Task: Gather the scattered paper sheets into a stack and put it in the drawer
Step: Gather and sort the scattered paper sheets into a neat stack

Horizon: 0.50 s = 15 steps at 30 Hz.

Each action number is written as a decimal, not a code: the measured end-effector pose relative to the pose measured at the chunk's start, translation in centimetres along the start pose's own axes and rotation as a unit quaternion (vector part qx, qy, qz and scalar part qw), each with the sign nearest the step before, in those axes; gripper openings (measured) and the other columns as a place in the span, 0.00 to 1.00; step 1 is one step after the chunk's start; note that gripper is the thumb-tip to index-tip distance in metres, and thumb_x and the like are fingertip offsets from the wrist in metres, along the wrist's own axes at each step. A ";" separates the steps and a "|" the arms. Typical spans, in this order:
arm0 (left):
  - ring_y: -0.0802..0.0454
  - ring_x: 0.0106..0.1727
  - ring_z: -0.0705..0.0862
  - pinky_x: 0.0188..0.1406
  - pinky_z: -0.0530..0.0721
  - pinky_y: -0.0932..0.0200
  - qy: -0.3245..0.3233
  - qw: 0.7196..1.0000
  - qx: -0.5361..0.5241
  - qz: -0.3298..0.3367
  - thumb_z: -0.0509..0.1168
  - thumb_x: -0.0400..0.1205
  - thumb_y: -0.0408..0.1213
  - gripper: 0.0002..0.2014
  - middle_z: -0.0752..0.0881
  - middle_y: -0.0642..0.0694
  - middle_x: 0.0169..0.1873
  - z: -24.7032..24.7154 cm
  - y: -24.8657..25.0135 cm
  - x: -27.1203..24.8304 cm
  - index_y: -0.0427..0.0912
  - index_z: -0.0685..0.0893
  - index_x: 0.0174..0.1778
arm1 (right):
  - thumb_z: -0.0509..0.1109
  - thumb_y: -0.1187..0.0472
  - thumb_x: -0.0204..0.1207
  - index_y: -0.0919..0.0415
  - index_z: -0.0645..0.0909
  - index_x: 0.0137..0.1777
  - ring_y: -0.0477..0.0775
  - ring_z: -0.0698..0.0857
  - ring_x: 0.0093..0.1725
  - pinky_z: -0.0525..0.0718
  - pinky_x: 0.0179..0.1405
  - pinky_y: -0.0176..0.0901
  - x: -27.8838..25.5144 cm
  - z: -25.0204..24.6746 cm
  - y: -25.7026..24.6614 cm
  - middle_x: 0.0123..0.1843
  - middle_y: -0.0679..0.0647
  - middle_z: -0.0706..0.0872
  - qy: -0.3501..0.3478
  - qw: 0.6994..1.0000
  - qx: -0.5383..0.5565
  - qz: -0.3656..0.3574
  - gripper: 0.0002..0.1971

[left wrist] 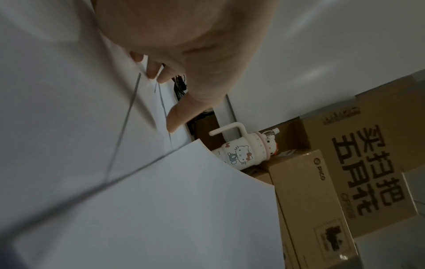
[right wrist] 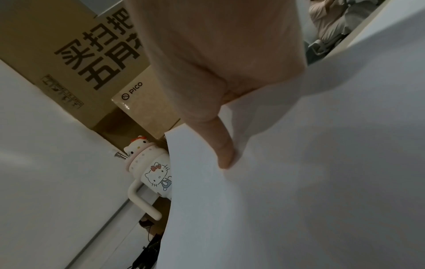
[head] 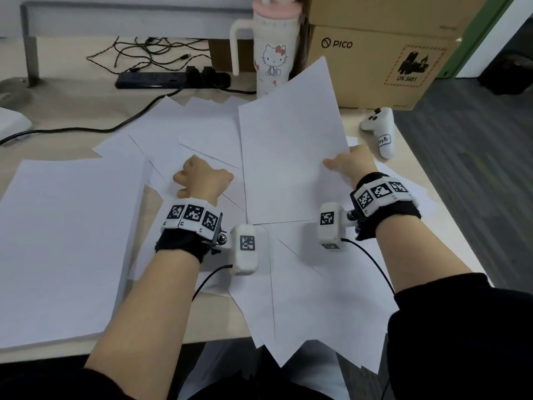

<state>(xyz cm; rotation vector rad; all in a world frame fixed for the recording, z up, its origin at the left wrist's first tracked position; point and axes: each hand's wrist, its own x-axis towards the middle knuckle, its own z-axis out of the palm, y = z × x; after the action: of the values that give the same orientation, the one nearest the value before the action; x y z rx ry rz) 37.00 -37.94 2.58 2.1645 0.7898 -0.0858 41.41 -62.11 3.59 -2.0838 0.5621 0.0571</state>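
Observation:
Several white paper sheets (head: 184, 131) lie scattered and overlapping across the desk (head: 57, 111). A squared stack of sheets (head: 66, 249) lies at the left. My right hand (head: 343, 163) pinches the right edge of one sheet (head: 288, 157) and holds it tilted up off the others. The right wrist view shows my thumb (right wrist: 224, 154) on top of this sheet (right wrist: 299, 182). My left hand (head: 199, 180) is on the scattered sheets in the middle, fingers bent, with its fingertips (left wrist: 154, 74) touching the paper. No drawer is in view.
A cartoon-cat tumbler (head: 272, 53) and cardboard boxes (head: 375, 62) stand at the back. A white controller (head: 377, 125) lies near the desk's right edge. A power strip (head: 161, 80) with cables lies at the back left. Some sheets overhang the front edge (head: 317, 350).

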 end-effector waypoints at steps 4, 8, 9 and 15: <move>0.41 0.75 0.58 0.72 0.68 0.42 -0.001 0.997 -0.077 -0.021 0.70 0.77 0.39 0.37 0.66 0.44 0.75 0.0 0.5 2.2 0.39 0.59 0.79 | 0.78 0.62 0.70 0.73 0.74 0.69 0.59 0.82 0.64 0.80 0.64 0.48 0.4 0.4 -1.0 0.65 0.60 0.82 -0.014 1.000 0.016 0.019 0.29; 0.40 0.72 0.63 0.64 0.76 0.47 -0.001 0.981 -0.176 -0.081 0.70 0.77 0.38 0.34 0.65 0.40 0.74 -0.3 1.1 3.3 0.40 0.62 0.77 | 0.76 0.66 0.72 0.74 0.78 0.62 0.58 0.83 0.54 0.79 0.50 0.44 0.7 1.1 -1.7 0.59 0.62 0.85 -0.047 0.998 0.031 0.025 0.21; 0.40 0.72 0.64 0.58 0.77 0.51 -0.002 0.975 -0.202 -0.095 0.71 0.78 0.38 0.34 0.64 0.39 0.73 -0.6 1.3 3.5 0.40 0.63 0.77 | 0.76 0.67 0.72 0.74 0.79 0.61 0.58 0.84 0.54 0.78 0.48 0.43 0.7 1.3 -1.9 0.57 0.63 0.85 -0.051 0.998 0.036 0.024 0.20; 0.34 0.69 0.73 0.63 0.78 0.34 -0.025 0.957 -0.272 -0.099 0.79 0.66 0.42 0.26 0.78 0.35 0.65 -1.4 1.8 5.3 0.38 0.82 0.58 | 0.76 0.67 0.71 0.74 0.80 0.61 0.58 0.83 0.52 0.79 0.50 0.44 0.8 2.5 -2.6 0.53 0.61 0.85 -0.070 0.997 0.016 0.023 0.19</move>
<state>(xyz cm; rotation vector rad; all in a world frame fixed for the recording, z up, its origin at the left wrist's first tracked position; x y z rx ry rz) 41.98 -35.15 3.09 1.5569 0.8799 -0.0204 43.61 -59.19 4.08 -2.0171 0.5217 0.2164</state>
